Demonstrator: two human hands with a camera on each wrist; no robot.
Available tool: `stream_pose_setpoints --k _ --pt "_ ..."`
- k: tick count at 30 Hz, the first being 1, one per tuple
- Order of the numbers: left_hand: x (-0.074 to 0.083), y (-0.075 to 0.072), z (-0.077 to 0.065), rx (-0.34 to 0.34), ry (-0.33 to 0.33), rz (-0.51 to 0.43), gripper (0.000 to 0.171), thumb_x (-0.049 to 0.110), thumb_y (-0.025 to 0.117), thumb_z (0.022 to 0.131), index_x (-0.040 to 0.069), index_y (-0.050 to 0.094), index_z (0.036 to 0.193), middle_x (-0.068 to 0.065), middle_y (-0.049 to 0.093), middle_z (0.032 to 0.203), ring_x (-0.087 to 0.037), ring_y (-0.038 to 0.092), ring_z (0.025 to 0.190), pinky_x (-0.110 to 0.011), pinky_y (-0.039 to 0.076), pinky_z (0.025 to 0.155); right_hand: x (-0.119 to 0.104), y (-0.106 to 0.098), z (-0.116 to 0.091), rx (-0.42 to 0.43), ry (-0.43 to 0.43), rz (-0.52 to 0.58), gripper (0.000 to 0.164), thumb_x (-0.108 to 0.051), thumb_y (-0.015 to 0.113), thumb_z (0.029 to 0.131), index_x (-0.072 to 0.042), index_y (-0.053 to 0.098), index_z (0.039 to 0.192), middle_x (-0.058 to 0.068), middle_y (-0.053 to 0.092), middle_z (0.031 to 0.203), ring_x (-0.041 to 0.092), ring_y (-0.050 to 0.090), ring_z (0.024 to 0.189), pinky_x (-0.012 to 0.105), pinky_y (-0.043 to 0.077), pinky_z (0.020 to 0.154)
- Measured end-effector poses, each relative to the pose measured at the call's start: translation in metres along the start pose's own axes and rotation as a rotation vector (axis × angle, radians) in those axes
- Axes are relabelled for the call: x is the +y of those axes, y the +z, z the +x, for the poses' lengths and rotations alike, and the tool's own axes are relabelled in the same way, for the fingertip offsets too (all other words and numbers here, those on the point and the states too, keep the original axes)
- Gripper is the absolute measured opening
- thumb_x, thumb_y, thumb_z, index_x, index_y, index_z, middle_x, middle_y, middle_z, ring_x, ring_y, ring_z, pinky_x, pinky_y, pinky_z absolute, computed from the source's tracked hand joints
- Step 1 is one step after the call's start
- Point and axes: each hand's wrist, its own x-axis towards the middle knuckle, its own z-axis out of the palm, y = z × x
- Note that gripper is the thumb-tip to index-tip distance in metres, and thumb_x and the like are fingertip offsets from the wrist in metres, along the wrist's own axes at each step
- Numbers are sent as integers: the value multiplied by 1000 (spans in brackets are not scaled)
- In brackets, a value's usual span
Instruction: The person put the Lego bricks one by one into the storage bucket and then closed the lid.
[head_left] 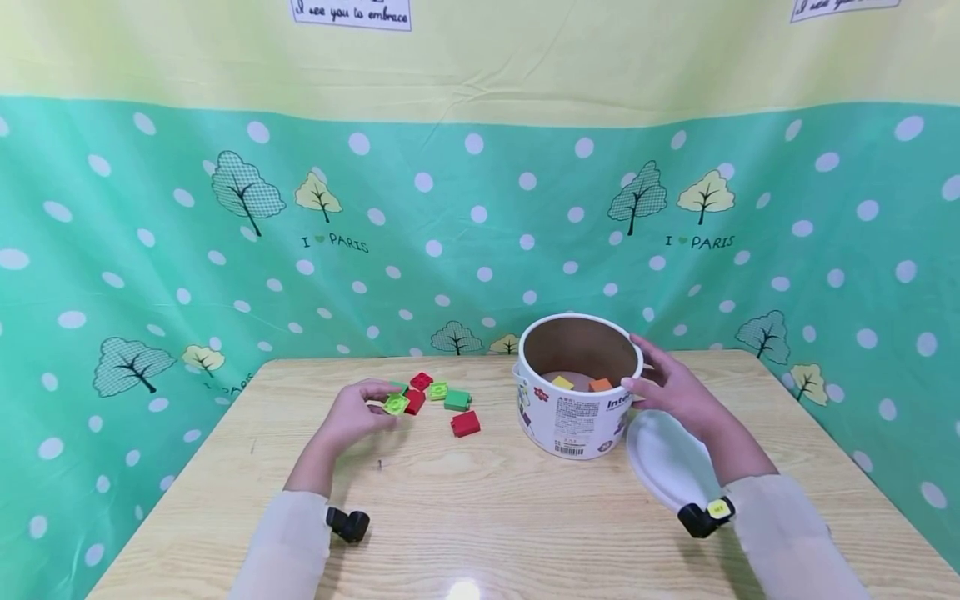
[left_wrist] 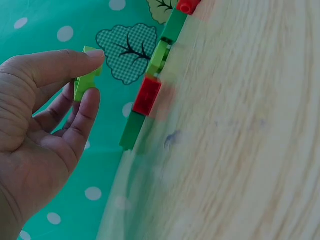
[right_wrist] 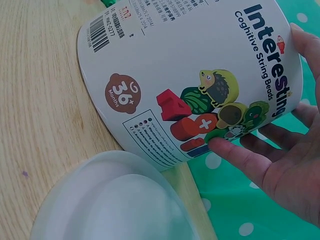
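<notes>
My left hand (head_left: pixel 360 410) pinches a lime green toy brick (left_wrist: pixel 86 82) between thumb and fingers, held above the table's left side. Around it lie a red brick (head_left: pixel 415 402), another lime green brick (head_left: pixel 438 391) and a green brick (head_left: pixel 457 401). One more red brick (head_left: pixel 466 424) sits a little apart, nearer the front. With thumb and fingers spread at its rim and side, my right hand (head_left: pixel 671 392) holds a white printed bucket (head_left: pixel 573 425) upright. Inside the bucket, a yellow block (head_left: pixel 562 382) and an orange block (head_left: pixel 601 385) show at the bottom.
A white round lid (head_left: pixel 667 458) lies on the wooden table (head_left: pixel 465 508), right of the bucket and partly under my right forearm. Behind the table hangs a green and yellow patterned cloth (head_left: pixel 480 208). The bucket's thin handle (head_left: pixel 517 373) hangs at its left side.
</notes>
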Motion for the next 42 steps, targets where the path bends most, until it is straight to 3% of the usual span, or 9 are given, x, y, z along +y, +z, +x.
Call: stream_pose_setpoints --k 8,16,24,31,38,42 --pt "12 4 1 -11 21 11 45 1 81 74 1 68 118 -11 60 124 -27 58 103 -30 55 83 -1 1 0 5 -4 -9 89 -33 69 91 -28 11 158 22 19 158 50 29 137 54 51 90" --pt "28 9 1 -28 27 -21 44 3 84 72 8 71 114 -9 59 120 -27 63 91 -31 57 76 -2 1 1 3 0 -14 89 -33 69 92 -26 10 158 23 18 157 50 29 137 52 52 89" --pt "45 17 2 -57 75 -74 45 5 85 72 5 71 114 -10 58 124 -31 57 96 -28 57 75 -1 1 0 5 -2 -14 89 -34 69 92 -25 10 158 23 18 158 51 28 137 55 51 90" --pt "58 23 3 -60 101 -103 43 6 86 72 7 72 113 -11 59 119 -27 62 92 -28 57 76 0 3 0 9 19 -27 91 -38 70 90 -27 10 158 21 18 158 49 29 137 54 50 91" --pt "74 29 8 -91 117 -156 46 2 85 72 6 70 115 -8 58 121 -27 64 88 -29 58 72 -2 2 -1 10 13 -24 90 -34 69 91 -28 9 158 22 17 158 50 29 137 54 51 90" --pt "84 33 14 -95 144 -168 43 1 85 71 8 72 111 -9 59 113 -28 64 85 -30 58 72 -2 2 -1 11 9 -26 89 -34 69 92 -28 9 158 22 17 158 49 29 137 52 52 89"
